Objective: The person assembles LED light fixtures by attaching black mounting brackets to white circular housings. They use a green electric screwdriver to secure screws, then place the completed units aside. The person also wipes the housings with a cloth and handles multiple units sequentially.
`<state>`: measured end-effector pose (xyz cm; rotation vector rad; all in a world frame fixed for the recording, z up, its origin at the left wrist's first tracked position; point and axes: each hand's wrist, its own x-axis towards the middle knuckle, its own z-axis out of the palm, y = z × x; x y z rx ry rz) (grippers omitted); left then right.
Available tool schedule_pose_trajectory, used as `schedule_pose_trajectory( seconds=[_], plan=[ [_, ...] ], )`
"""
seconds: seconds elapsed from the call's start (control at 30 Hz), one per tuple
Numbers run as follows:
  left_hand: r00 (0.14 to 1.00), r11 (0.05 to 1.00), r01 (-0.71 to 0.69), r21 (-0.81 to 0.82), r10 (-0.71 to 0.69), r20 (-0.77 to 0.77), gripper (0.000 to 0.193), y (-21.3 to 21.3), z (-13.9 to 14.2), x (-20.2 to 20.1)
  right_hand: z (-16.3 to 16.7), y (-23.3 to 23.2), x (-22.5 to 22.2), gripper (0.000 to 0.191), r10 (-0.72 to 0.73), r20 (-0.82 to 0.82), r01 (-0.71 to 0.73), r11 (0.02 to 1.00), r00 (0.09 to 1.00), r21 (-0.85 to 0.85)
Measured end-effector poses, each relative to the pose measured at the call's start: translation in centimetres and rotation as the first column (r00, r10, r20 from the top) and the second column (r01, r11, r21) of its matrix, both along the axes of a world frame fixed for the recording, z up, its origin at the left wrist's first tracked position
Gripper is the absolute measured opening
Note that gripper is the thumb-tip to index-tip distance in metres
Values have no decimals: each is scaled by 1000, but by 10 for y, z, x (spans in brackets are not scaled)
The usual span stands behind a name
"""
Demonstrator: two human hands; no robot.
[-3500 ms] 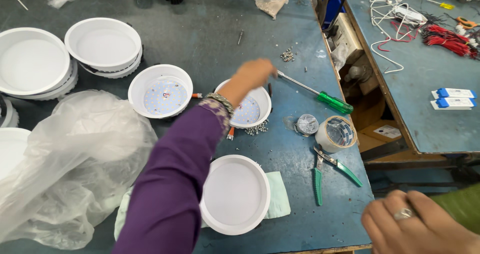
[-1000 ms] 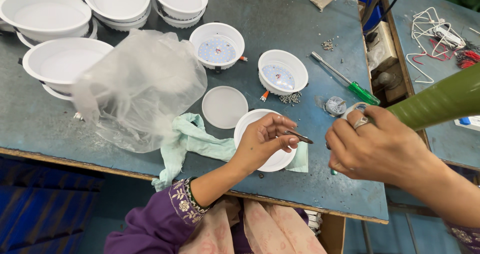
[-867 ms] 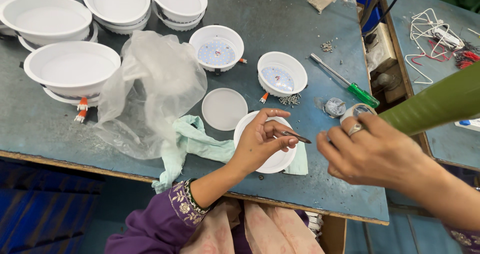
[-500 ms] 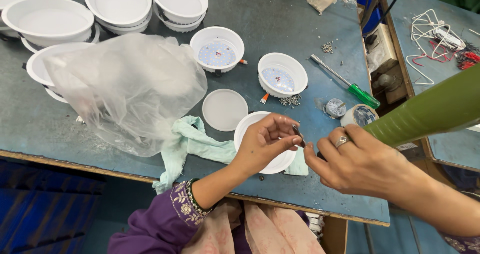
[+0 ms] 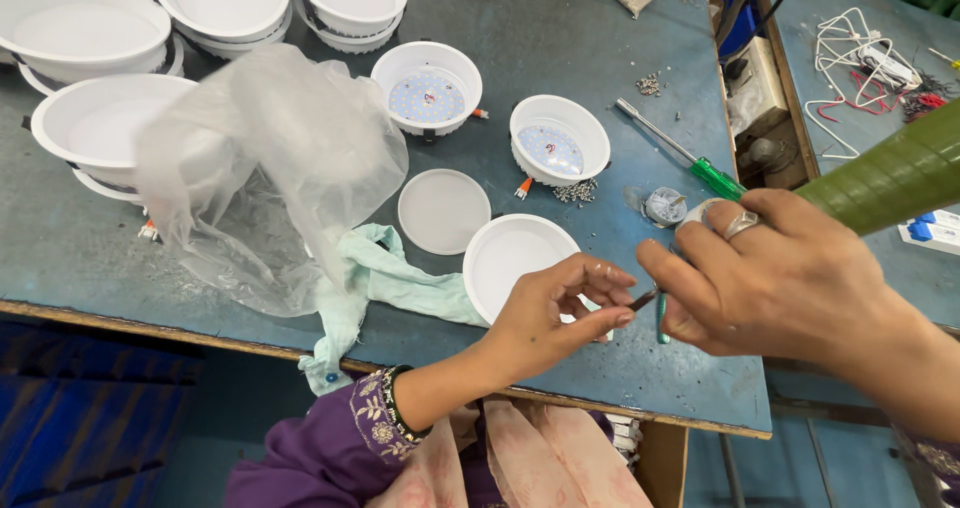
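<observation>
the thing pinched between the two hands is hard to make out: a small dark pin (image 5: pixel 645 297), thin and short, most of it covered by fingertips. the left hand (image 5: pixel 560 313) grips its near end between thumb and forefinger, the other fingers curled loosely above. the right hand (image 5: pixel 775 273) meets it from the other side, thumb and forefinger closing toward the pin's far tip, though whether they actually touch it cannot be told. a ring sits on one right finger. the right forearm leaves the picture at the lower right; a green sleeve (image 5: pixel 890 173) crosses above it and is cut off at the edge.

just under the right fingers a green-handled tool (image 5: pixel 661 318) is mostly hidden, only a strip of handle showing. behind the right knuckles a small round tin (image 5: pixel 665 206) and a screwdriver (image 5: pixel 680 154) lie on the table (image 5: pixel 560 28). the left wrist bends up from the table's near edge, its purple sleeve (image 5: pixel 330 448) dropping out of the picture below.

just left of the left fingers sits a white lamp shell (image 5: pixel 505 258), partly covered by the hand. beyond it lie a flat disc (image 5: pixel 443 211), two open lamps with led boards (image 5: pixel 427 88) (image 5: pixel 558 140), loose screws (image 5: pixel 575 192), a pale green cloth (image 5: pixel 385 278) and a crumpled clear bag (image 5: pixel 270 168) that veils a lamp beneath
</observation>
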<state>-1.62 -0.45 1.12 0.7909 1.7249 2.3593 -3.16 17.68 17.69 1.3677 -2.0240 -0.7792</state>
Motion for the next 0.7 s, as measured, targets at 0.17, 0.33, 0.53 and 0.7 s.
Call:
schedule_pose_trajectory(
  seconds=[0.17,0.33,0.53,0.7],
  plan=[
    [999,989,36,144,-39,17,45,2,-7,-3,0,-3,4,33,44,-26,-43,999,999,20],
    [997,977,60,203,-67,29,44,4,-10,-5,0,-3,6,34,33,-31,-32,999,999,29],
    [996,975,88,206,-91,6,48,6,-6,-5,-5,-5,8,45,70,-21,-69,996,997,65],
    [974,908,151,391,-205,101,65,8,-8,-6,-7,-4,10,44,72,23,-73,996,997,56]
  ],
)
